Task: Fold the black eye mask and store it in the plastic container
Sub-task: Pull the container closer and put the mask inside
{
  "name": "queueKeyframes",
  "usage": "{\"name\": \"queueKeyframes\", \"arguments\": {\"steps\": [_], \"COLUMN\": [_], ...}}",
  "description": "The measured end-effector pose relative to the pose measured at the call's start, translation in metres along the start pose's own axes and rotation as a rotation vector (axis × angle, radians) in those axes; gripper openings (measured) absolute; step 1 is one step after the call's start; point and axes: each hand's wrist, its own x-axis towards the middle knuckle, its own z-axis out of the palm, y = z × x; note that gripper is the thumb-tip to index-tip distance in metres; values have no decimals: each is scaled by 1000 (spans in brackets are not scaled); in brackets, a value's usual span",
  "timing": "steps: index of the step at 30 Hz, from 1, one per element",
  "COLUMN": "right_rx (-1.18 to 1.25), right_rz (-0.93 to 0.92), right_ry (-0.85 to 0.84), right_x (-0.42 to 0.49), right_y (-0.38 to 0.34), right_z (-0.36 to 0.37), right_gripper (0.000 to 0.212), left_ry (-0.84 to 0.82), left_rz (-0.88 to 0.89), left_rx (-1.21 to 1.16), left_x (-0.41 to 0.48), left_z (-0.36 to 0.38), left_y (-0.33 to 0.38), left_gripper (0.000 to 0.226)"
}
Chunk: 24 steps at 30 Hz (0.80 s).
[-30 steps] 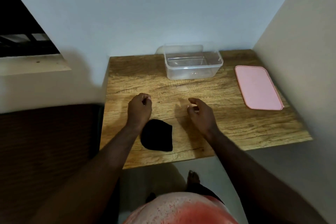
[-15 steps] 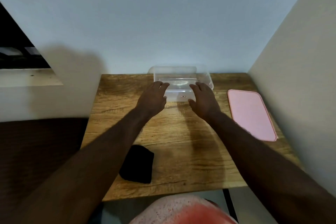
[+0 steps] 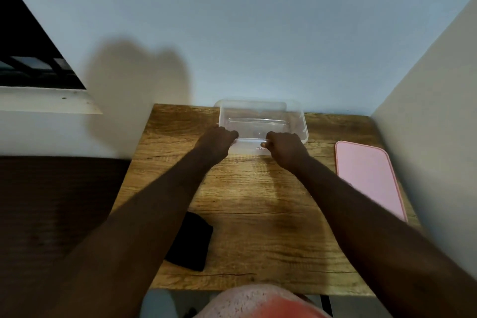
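Both my hands are on the plastic container (image 3: 260, 121), upper centre of the frame, at the far edge of the wooden table (image 3: 258, 214) against the wall. My left hand (image 3: 218, 141) grips its near-left corner with fingers curled over the rim. My right hand (image 3: 284, 146) grips the near rim right of centre, fingers curled over the top, thumb tip showing on the front wall. Container is clear, upright, no lid on it, nothing seen inside.

The black eye mask (image 3: 191, 242) lies folded flat on the table in the lower centre-left of the frame, near the front edge, partly hidden by my left forearm and well apart from the container. A pink lid (image 3: 369, 178) lies flat at centre right, beside the side wall and just right of the container. A dark window (image 3: 25, 54) shows upper left.
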Motion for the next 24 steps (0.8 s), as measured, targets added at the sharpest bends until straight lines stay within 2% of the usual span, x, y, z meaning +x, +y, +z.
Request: {"name": "queueKeyframes", "arguments": {"steps": [6,14,24], "right_rx": [30,-13,-32], "right_rz": [18,14,67], "right_ry": [70,76,54], "right_x": [-24,-65,-104], "right_y": [-17,-54,-86], "right_z": [14,26,33], "right_gripper": [22,23,27], "left_ry": [-6,75,52], "left_rz": [21,31,52], "left_rx": [-24,-59,-127], "left_x": [-23,-85,-129], "left_z": [3,22,23], "left_y": [-4,-10,-15], "left_gripper": [16,21,23]}}
